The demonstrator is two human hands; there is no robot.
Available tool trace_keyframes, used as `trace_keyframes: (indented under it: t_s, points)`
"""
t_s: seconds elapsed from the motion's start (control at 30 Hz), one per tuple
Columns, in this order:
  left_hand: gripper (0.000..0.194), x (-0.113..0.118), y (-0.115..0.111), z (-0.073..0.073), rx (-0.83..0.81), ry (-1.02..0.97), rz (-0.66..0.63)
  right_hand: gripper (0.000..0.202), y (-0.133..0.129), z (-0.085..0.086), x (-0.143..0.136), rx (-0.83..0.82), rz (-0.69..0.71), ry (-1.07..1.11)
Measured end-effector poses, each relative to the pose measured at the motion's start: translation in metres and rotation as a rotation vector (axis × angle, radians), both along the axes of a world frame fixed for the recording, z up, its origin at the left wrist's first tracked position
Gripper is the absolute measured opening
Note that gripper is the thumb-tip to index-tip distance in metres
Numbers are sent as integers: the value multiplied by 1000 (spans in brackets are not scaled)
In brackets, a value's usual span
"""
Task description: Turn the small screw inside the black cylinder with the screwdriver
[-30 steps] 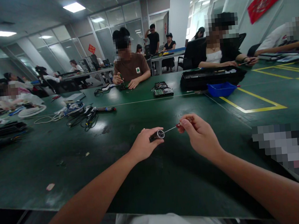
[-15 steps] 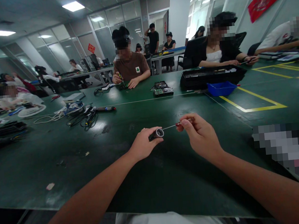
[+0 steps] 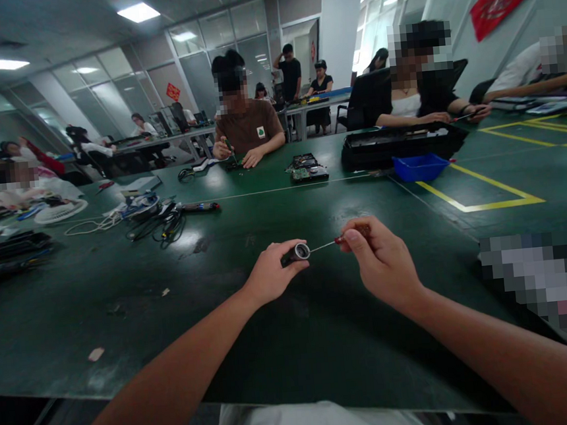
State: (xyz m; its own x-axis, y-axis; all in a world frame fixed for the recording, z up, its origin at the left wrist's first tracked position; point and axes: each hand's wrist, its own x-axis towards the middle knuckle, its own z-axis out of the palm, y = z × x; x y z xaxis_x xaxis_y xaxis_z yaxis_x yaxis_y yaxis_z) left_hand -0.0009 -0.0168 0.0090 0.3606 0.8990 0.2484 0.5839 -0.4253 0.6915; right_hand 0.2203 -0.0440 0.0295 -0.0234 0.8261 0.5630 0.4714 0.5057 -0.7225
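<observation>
My left hand [image 3: 272,274] is closed round a short dark cylinder [image 3: 296,254] with a pale ring at its open end, which faces right and toward me. My right hand [image 3: 382,253] pinches the reddish handle of a screwdriver [image 3: 336,241]. The thin metal shaft points left, and its tip is at the rim of the cylinder; whether the tip is inside or only touching I cannot tell. Both hands are held above the green table [image 3: 256,354]. Most of the handle is hidden by my right fingers.
Black cables [image 3: 165,224] and a dark rod-shaped tool [image 3: 198,207] lie to the left. Farther back are circuit boards [image 3: 308,168], a blue bin [image 3: 420,168] and a long black casing [image 3: 401,144]. A co-worker in a brown shirt [image 3: 256,125] sits opposite. A blurred-out object [image 3: 548,288] lies at right.
The screwdriver's tip has dropped slightly, from the cylinder's upper rim to the rim's right side. The cylinder has turned a little in my left hand. Both hands keep their hold.
</observation>
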Motion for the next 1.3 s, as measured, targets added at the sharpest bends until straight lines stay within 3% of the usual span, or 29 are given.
trace_keyframes:
  t_s: [0.6, 0.83, 1.07, 1.3]
  points:
    - [42, -1, 3, -3, 33, -5, -3, 15, 1, 3, 2, -19, 179, -50]
    - [40, 4, -1, -3, 37, 67, -80, 24, -3, 12, 0, -49, 22, -149]
    - [40, 2, -1, -1, 38, 51, -23, 21, -4, 13, 0, 6, 134, -198]
    - [38, 5, -3, 2, 47, 57, -42, 21, -5, 11, -1, -76, 42, -199]
